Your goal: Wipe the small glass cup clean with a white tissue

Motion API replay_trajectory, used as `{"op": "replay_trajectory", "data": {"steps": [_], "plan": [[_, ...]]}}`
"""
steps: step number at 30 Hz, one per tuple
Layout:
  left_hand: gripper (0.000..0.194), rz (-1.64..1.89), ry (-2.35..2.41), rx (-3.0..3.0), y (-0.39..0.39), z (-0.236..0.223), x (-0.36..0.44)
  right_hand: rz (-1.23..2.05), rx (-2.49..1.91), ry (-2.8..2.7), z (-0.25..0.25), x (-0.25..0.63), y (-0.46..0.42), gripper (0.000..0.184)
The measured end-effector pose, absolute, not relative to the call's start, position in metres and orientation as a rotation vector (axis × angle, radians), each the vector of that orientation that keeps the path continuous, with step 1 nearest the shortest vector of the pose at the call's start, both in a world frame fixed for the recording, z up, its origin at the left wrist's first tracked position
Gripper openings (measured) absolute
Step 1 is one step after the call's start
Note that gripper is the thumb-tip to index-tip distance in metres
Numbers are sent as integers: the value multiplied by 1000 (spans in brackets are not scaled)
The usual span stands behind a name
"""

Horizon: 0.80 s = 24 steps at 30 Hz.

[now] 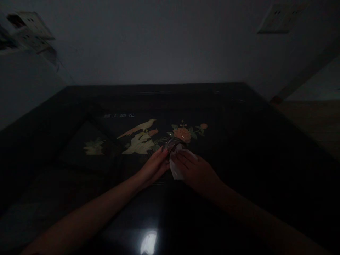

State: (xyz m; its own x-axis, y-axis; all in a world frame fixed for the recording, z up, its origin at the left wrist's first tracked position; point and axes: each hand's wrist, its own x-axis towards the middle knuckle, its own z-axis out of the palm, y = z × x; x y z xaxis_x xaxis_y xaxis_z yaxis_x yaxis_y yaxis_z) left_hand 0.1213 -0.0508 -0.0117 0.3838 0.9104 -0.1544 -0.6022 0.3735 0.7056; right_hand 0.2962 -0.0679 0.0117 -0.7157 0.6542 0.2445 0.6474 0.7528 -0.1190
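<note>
In dim light my left hand pinches a small curved, shiny object, perhaps a bracelet or ring-shaped piece; I cannot make out just what it is. My right hand is closed on a white cloth or tissue pressed against that object. Both hands rest low over a glossy black table inlaid with a bird and a pink flower.
The table's far edge meets a pale wall. Wall sockets sit at the upper right and upper left. A bright reflection shines on the near tabletop. Wooden floor shows at the right.
</note>
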Motion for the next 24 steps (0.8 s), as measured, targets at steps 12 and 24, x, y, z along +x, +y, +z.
{"op": "replay_trajectory", "data": {"steps": [12, 24], "plan": [[39, 1028, 640, 564, -52, 3, 124, 682, -1025, -2419, 10, 291, -75, 61], [42, 1005, 671, 610, -52, 1, 122, 1023, -1027, -2131, 5, 288, -82, 56]]}}
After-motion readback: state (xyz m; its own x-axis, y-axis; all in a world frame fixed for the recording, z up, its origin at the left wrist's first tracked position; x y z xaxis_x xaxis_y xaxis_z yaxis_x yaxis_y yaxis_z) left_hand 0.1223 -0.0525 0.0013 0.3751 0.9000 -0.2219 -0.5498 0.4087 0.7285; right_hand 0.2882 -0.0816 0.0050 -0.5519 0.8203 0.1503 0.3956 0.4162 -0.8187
